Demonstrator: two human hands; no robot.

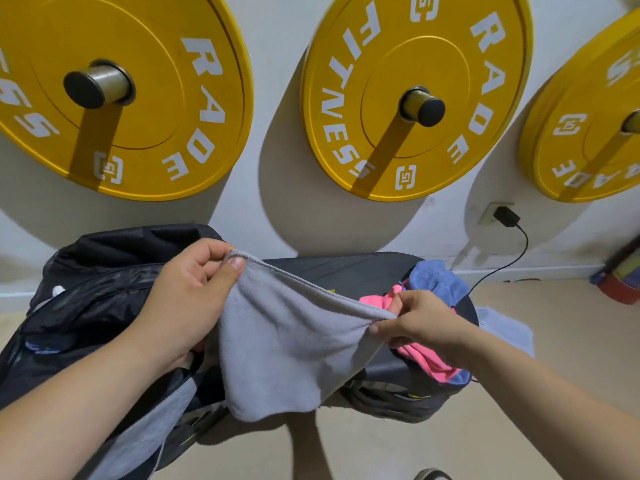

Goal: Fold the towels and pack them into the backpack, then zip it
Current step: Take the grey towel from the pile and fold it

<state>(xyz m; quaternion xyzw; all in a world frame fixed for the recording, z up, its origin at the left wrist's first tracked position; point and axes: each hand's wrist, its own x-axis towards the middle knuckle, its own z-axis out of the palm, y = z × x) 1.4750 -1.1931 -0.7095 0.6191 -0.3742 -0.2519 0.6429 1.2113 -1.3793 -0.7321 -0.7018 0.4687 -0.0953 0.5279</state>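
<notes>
Three towels at least lie outside the backpack (104, 289), so the job reads as early or midway: folding is in hand, packing is mostly undone, and zipping is not yet reached.

Far left: the backpack is black, with a thin crinkled synthetic shell, slumped and shapeless. What it rests on is hidden. At its near edge lies a grey cloth (156, 420); whether it is packed inside or merely draped cannot be told.

Next, left hand (187, 296): thumb and curled fingers pinch the upper left corner of the grey towel (287, 348).

Centre: the grey towel is held in the air between both hands, in front of the worktop (346, 271). It has a soft fleecy pile and a stitched hem along the top edge, which sags between the two grips. The body hangs as a loose rounded flap, not yet folded square.

Behind it: the worktop is a dark padded bench with a smooth matt surface and a rounded right end.

Next, right hand (419, 323): thumb and fingers pinch the same hem at its right corner.

Right end of the worktop:
- pink towel (426, 365), bright, thin and crumpled, partly behind the right hand
- blue towel (436, 278), bunched and touching the pink one on its far side
- pale cloth (505, 327), just past the worktop's edge, possibly another towel

Wall: yellow weight plates (415, 98) on pegs, and a black charger (506, 217) in a socket.
</notes>
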